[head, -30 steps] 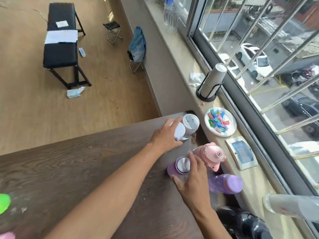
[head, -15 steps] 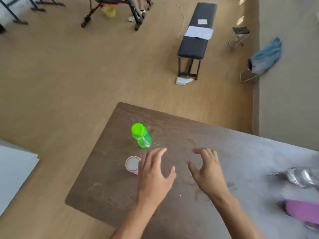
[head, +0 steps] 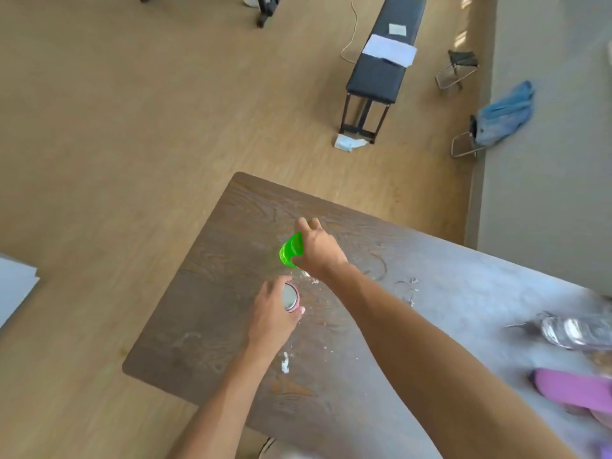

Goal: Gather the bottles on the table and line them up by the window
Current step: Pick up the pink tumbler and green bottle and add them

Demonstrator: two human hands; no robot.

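A bright green bottle (head: 290, 250) stands near the far left part of the dark wooden table (head: 212, 326). My right hand (head: 318, 248) wraps around it from the right. Closer to me, a pink bottle with a silvery lid (head: 291, 298) stands upright, and my left hand (head: 273, 314) closes around its left side. At the right edge of the view lie a blurred clear silvery bottle (head: 576, 331) and a purple bottle (head: 576, 390).
White crumbs and smears (head: 284, 364) dot the tabletop near my arms. Beyond the table, on the wooden floor, stand a black bench (head: 381, 71), a small folding stool (head: 458, 67) and a stool with blue cloth (head: 505, 114). A grey wall (head: 546, 160) runs along the right.
One second ago my hands were on bottles by the window sill. My view swung left, and both hands reached out and closed on the green and pink bottles.
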